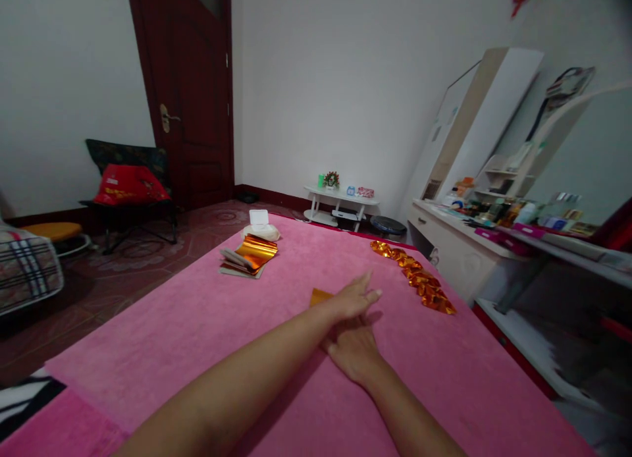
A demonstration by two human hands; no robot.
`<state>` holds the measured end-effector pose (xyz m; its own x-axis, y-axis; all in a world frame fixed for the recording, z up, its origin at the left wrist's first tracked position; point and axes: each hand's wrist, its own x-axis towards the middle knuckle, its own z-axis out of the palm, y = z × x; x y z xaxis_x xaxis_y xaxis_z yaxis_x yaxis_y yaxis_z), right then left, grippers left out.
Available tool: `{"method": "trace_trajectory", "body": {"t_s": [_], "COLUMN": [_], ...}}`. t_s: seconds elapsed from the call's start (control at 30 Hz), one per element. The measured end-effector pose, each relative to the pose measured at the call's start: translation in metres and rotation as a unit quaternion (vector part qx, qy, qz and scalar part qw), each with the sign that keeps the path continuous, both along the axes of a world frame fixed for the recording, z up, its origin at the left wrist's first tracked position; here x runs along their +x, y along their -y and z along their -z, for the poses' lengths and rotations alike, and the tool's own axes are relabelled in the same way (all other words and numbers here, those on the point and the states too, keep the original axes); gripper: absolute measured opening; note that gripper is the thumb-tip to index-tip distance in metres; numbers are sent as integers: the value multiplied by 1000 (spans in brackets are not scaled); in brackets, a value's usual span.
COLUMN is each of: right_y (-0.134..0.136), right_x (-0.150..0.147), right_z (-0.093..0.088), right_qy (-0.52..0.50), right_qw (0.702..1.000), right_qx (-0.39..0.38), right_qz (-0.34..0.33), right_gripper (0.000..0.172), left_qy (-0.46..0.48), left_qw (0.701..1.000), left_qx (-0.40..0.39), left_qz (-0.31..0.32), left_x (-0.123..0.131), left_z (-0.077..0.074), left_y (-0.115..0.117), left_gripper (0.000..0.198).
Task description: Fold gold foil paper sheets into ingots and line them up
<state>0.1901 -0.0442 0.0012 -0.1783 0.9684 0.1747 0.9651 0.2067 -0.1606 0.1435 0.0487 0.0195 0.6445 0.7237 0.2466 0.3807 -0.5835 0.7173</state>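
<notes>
On the pink cloth (pixel 207 338), a gold-orange sheet (pixel 320 297) lies flat, partly covered by my hands. My left hand (pixel 354 297) reaches across above my right, its fingers apart and pointing right, with nothing seen in it. Below it, my right hand (pixel 353 345) rests by the sheet's near side; its fingertips are hidden under my left hand. A stack of shiny gold and grey sheets (pixel 251 254) sits at the back left. Folded gold foil pieces (pixel 417 278) form a row on the right.
Behind the stack is an open white box (pixel 259 218). A dresser (pixel 459 246) with bottles stands along the right side. At the far wall there is a low white table (pixel 338 195). A chair (pixel 131 193) with a red cushion stands at the left.
</notes>
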Motion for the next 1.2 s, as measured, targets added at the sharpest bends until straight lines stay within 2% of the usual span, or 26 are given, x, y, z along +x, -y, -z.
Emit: {"method": "trace_trajectory", "body": {"t_s": [0.1, 0.2, 0.3, 0.57, 0.73, 0.9, 1.03, 1.2], "right_y": [-2, -4, -5, -4, -5, -5, -8, -15], "right_x": [2, 3, 3, 2, 2, 5, 13, 23], "right_z": [3, 7, 8, 6, 9, 11, 12, 12], "right_qy": [7, 0, -8, -13, -17, -16, -35, -92], "right_qw": [1000, 999, 1000, 1000, 998, 997, 997, 995], "right_qx": [24, 31, 5, -7, -58, -72, -63, -26], "right_qz": [-17, -15, -11, -11, 19, 28, 20, 15], "right_gripper": [66, 74, 81, 77, 87, 95, 88, 63], "left_qy": [-27, -43, -61, -137, -198, -229, -223, -185], "left_qw": [999, 998, 997, 989, 974, 959, 951, 948], "left_qx": [-26, -37, -40, 40, 91, 125, 138, 157], "left_qz": [13, 7, -7, -25, -55, -109, -161, -206], "left_x": [6, -6, -18, -28, -56, -95, -123, -142], "left_z": [11, 20, 25, 30, 36, 43, 46, 46], "left_y": [0, -5, -10, -10, -20, -31, -38, -36], "left_gripper": [80, 82, 81, 82, 76, 62, 57, 52]}}
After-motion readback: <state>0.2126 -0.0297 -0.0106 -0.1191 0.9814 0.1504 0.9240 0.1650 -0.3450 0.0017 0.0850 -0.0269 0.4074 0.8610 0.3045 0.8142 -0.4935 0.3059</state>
